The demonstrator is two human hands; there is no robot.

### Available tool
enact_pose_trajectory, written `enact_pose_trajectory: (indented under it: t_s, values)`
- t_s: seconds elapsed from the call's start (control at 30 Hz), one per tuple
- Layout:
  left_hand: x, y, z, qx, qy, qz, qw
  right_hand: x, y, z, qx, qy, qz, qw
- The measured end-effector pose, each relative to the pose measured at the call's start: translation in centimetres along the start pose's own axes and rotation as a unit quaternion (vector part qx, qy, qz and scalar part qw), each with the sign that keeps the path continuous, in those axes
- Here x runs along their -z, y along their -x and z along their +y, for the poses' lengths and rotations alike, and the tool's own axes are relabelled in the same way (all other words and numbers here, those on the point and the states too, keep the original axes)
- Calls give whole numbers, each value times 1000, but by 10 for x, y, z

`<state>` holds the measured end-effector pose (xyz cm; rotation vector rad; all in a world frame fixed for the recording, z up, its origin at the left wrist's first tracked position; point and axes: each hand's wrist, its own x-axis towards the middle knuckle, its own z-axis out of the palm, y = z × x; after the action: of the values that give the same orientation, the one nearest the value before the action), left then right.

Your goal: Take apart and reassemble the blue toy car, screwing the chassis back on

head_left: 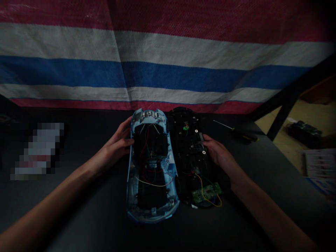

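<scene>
Because its wiring lies loose, your nearest risk sits at one o'clock, where a green rectangular circuit board point(208, 190) lies askew at the near end of the black plastic car chassis point(187, 162); a finger catching its thin yellow wire point(201, 182) could tear a joint free. Just beside it, at twelve o'clock, lies the blue plastic car shell point(172, 171), hollow side up; its slack white wire point(153, 184) might get pinched if the shell tips. Whether any lead joins shell to chassis is too dark to tell; if one does, parting them sharply could snap it. Your left hand point(117, 147) touches the shell's nine-o'clock edge and your right hand point(219, 150) the chassis's three-o'clock edge; whether either is closed in a grip I cannot tell, and a one-sided hold could let its part slip. Farther out, at one o'clock, the thin-shafted screwdriver with a black-and-yellow handle point(233, 130) could roll if your right hand knocked it.
</scene>
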<state>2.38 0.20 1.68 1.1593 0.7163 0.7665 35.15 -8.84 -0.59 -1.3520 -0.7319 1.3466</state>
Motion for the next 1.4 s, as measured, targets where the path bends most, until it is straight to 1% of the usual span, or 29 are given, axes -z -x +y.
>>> enact_pose_trajectory:
  t_s: [0.2, 0.4, 0.47, 0.63, 0.87, 1.1, 1.23, 1.4]
  values:
    - [3, 0, -2, -1, -6, -9, 1000, 2, -2, 4, 0, 16, 38, 999]
    - [2, 1, 0, 15, 1, -9, 1000, 2, -3, 3, -1, 14, 18, 1000]
    - [2, 2, 0, 10, 5, -10, 1000, -1, 0, 1, 0, 5, 17, 1000]
    - [2, 2, -2, -7, 5, -18, 1000, -5, 6, -3, 1, 14, -19, 1000]
    - [2, 2, -3, -12, 12, -22, 1000, 1, 1, 1, -2, 23, -8, 1000]
    - [2, 1, -3, -10, 10, -22, 1000, -4, 3, -1, 8, -1, -5, 1000]
    - [3, 1, -3, -13, 8, -26, 1000, -5, 3, -2, 9, -7, 15, 1000]
    - [6, 0, -3, -5, 4, -25, 1000, -6, 5, -6, 16, -13, -21, 1000]
